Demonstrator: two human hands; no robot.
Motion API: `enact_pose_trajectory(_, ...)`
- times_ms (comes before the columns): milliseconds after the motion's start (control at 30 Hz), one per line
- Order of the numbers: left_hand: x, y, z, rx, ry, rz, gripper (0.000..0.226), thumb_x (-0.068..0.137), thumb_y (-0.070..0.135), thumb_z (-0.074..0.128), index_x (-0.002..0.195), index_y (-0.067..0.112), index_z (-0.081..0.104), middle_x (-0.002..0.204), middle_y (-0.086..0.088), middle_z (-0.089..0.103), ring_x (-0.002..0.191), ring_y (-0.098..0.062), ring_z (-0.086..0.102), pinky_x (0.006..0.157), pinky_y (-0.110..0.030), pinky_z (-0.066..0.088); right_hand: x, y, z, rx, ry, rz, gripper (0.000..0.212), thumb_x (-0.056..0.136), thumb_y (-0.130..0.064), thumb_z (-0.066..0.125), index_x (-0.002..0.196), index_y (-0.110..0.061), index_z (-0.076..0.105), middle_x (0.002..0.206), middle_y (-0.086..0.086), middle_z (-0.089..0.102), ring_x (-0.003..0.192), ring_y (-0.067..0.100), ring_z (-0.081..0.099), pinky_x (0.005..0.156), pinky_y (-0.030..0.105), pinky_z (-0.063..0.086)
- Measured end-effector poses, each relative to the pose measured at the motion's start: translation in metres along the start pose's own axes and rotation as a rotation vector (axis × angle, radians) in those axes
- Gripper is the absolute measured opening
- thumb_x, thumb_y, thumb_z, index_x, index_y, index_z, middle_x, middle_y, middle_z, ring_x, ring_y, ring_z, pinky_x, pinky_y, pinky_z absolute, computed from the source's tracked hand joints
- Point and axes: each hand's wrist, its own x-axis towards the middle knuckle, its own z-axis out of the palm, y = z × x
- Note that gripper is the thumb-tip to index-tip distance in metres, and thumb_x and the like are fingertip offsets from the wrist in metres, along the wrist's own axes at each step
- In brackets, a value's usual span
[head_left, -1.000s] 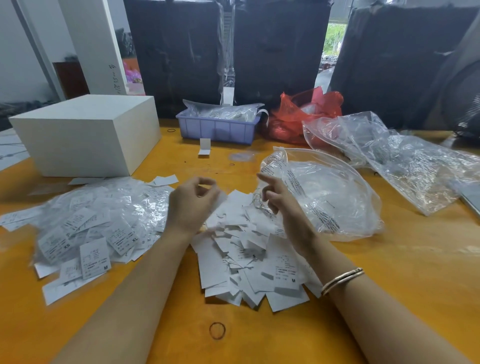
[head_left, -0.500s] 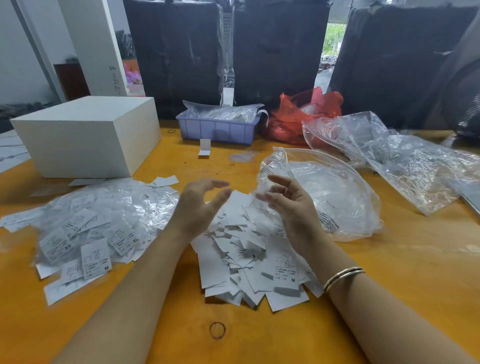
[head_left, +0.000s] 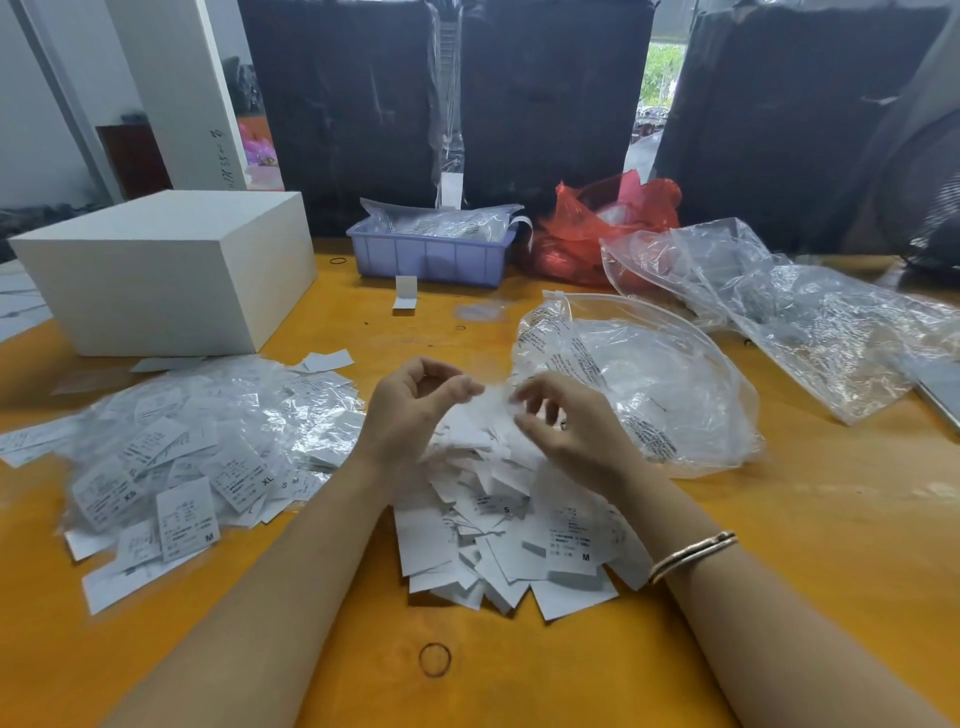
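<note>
Both hands over the loose tag pile, mid-table.
Left hand (head_left: 410, 410) has fingers curled, thumb and fingertips pinching one end of a blurred pale tag (head_left: 496, 401). Right hand (head_left: 576, 431) has fingers curled at the tag's other end; grip cannot be told through the blur. Tag is held just above the pile (head_left: 519, 540) on the table (head_left: 779, 545). Clear bag (head_left: 665, 384) lies just right of the hands, bagged tags (head_left: 208, 447) to the left and a white box (head_left: 166, 270) far left.

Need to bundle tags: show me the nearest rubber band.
Head view, low centre: the rubber band lies on the orange table, just nearer the camera than the tag pile.
</note>
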Motion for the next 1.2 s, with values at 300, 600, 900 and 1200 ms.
enact_pose_trajectory(300, 0.004, -0.005, -0.003, 0.057, 0.075, 0.051, 0.007, 0.086, 0.011, 0.067, 0.085, 0.018, 0.063, 0.082, -0.001, 0.068, 0.076, -0.005, 0.064, 0.070, -0.011, 0.049, -0.003, 0.011, -0.012, -0.361, -0.211, -0.106, 0.027, 0.077, -0.038, 0.070, 0.094, -0.018, 0.075, 0.090, -0.005, 0.069, 0.078, 0.011, 0.056, 0.073, 0.027, 0.043)
enact_pose_trajectory(600, 0.002, -0.006, -0.002, 0.124, 0.039, 0.062, 0.006, 0.084, 0.013, 0.069, 0.086, 0.018, 0.068, 0.081, 0.004, 0.068, 0.073, 0.001, 0.062, 0.067, -0.009, 0.048, -0.001, 0.009, -0.010, 0.021, -0.068, 0.084, 0.002, 0.081, -0.024, 0.070, 0.082, -0.025, 0.070, 0.085, -0.010, 0.061, 0.077, 0.007, 0.053, 0.071, 0.017, 0.043)
enact_pose_trajectory(900, -0.003, 0.005, -0.003, -0.136, -0.251, -0.105, 0.011, 0.066, 0.027, 0.074, 0.072, 0.018, 0.074, 0.096, 0.010, 0.072, 0.092, 0.001, 0.065, 0.069, -0.006, 0.047, -0.001, 0.005, -0.017, 1.083, 0.056, 0.253, 0.017, 0.085, -0.017, 0.056, 0.087, -0.021, 0.073, 0.073, 0.000, 0.064, 0.066, 0.010, 0.054, 0.059, 0.017, 0.045)
enact_pose_trajectory(1200, -0.005, 0.003, 0.000, -0.079, -0.245, -0.080, 0.012, 0.065, 0.023, 0.075, 0.075, 0.018, 0.074, 0.075, 0.002, 0.073, 0.074, -0.006, 0.067, 0.067, -0.010, 0.048, -0.003, 0.000, -0.012, 0.788, -0.036, 0.298, 0.030, 0.086, -0.039, 0.055, 0.108, -0.019, 0.063, 0.083, 0.010, 0.058, 0.067, 0.012, 0.051, 0.064, 0.025, 0.041)
